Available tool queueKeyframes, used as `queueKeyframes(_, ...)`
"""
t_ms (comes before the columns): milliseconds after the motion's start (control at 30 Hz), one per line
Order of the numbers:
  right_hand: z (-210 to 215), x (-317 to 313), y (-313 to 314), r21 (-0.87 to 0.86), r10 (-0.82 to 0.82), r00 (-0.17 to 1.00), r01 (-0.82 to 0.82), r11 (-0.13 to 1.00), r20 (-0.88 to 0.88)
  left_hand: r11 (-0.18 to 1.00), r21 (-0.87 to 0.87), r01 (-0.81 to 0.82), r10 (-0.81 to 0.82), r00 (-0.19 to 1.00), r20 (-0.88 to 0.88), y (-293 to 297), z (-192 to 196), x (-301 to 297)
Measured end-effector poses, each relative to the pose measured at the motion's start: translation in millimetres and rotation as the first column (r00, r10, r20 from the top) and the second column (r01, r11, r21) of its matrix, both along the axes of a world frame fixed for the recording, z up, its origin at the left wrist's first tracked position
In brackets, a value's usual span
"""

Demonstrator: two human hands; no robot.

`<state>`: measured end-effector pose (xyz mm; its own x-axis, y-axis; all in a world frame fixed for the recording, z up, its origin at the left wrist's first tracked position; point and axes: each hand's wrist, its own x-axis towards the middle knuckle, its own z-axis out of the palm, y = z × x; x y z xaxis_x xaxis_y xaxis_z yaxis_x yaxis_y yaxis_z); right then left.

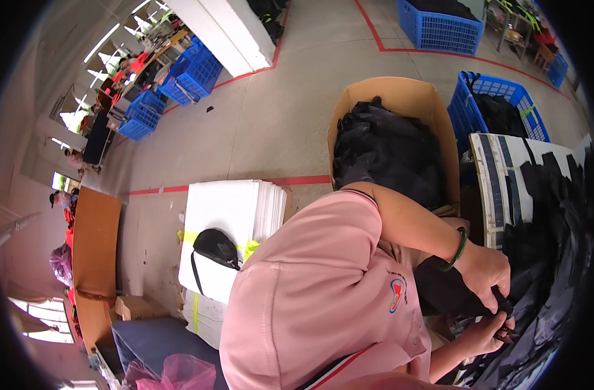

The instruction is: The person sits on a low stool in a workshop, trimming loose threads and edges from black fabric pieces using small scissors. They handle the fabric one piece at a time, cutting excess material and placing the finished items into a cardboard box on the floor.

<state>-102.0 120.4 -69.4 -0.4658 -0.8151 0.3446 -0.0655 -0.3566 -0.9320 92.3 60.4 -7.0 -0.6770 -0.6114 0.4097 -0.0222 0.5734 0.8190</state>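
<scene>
My left hand [484, 276], with a green bangle at the wrist, pinches a dark bunched edge of a black fabric piece [443, 286]. Just below it, my right hand [482, 337] closes its fingers on the same black fabric. The fingertips of both hands almost meet there. Something small and dark shows between the right fingers, too unclear to name. Black fabric strips [550, 260] lie in a heap right beside both hands, partly over a white board [498, 175]. The part of the fabric under my left forearm is hidden.
A cardboard box [448, 117] full of black fabric stands beyond my left arm. Near it is a blue crate [462, 114]. White stacked sheets [209, 201] carry a black pouch [215, 248]. A brown panel [95, 253] and a white pillar [228, 32] stand farther left.
</scene>
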Motion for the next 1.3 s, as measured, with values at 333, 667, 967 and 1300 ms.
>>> queueKeyframes(333, 65, 25, -4, 0.032, 0.383, 0.726, -0.446, 0.894, -0.571, 0.996, -0.078, -0.052, 0.064, 0.985, 0.161, 4, -19, 23)
queueKeyframes(667, 46, 4, -7, 0.367, 0.569, 0.545, -0.441, 0.819, -0.616, 0.994, -0.079, -0.072, 0.086, 0.976, 0.198, 13, -30, 31)
queueKeyframes(967, 44, -2, 8, 0.330, 0.576, 0.582, -0.479, 0.814, -0.575, 0.974, -0.218, 0.066, -0.041, 0.992, 0.119, 4, -49, 16)
queueKeyframes(1300, 10, -14, 16, 0.057, 0.619, 0.771, -0.632, 0.773, 0.149, 0.512, 0.772, 0.376, -0.275, 0.923, -0.267, -26, -71, 15)
